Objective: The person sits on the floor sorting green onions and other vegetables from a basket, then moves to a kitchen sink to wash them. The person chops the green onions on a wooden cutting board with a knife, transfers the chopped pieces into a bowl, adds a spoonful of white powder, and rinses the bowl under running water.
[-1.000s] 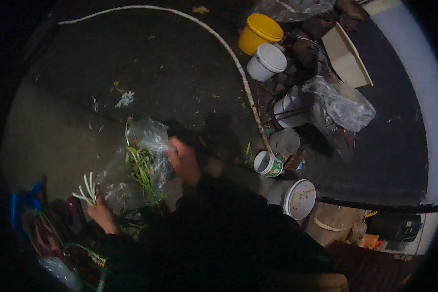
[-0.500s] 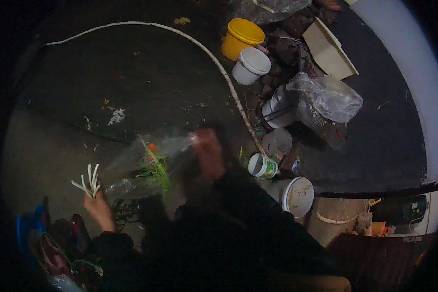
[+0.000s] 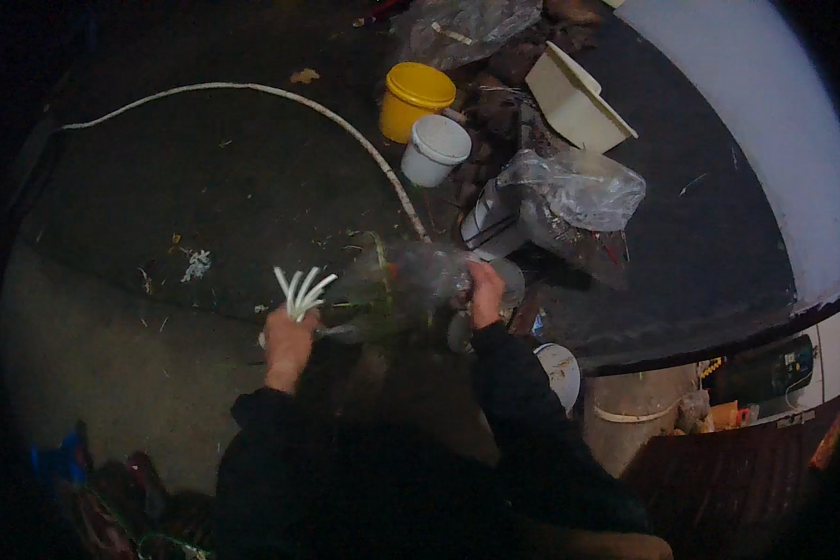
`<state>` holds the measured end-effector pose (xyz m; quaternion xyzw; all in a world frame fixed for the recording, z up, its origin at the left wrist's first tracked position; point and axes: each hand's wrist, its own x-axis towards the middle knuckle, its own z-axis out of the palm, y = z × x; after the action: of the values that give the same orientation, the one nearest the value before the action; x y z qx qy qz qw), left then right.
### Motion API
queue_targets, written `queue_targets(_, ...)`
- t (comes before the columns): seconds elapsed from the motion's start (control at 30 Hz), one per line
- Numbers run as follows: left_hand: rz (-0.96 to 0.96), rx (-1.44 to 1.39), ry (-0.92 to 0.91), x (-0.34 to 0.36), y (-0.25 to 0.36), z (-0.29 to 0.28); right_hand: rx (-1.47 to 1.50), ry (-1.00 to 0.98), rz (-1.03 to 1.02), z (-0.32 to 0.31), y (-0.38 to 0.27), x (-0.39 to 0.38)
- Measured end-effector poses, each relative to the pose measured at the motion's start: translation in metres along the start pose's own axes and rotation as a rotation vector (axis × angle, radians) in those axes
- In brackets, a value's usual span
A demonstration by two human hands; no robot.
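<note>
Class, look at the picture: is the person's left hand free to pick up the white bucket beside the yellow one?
Probably not as things stand. The left hand already grips a bundle of white stalks, and the white bucket sits well beyond it, past the clear plastic bag that the right hand holds.

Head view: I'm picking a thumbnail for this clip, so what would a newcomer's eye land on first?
Probably the white stalks fanning out of the left hand at centre, bright against the dark ground, beside the clear plastic bag of greens that the right hand grips. Next, the yellow bucket and the white bucket at top centre, by the pale hose curving across the floor.
</note>
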<state>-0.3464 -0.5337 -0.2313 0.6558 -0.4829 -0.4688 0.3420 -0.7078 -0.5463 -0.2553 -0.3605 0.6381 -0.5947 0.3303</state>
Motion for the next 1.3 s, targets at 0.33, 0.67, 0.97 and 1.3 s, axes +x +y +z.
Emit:
queue_targets(0.33,0.030,0.031,-0.119,-0.030,-0.023,-0.035,-0.839,-0.050,0.312,-0.111,0.137,-0.033)
queue_targets(0.67,0.097,-0.177,0.180,-0.028,-0.049,-0.137,-0.943,0.216,-0.323,-0.049,-0.015,-0.012)
queue_targets(0.97,0.145,-0.085,0.219,0.000,-0.087,-0.146,-0.454,0.451,-0.326,-0.124,-0.212,0.138)
queue_targets(1.3,0.168,0.007,0.149,0.010,-0.059,-0.126,-1.541,0.301,0.009,-0.013,-0.147,0.172)
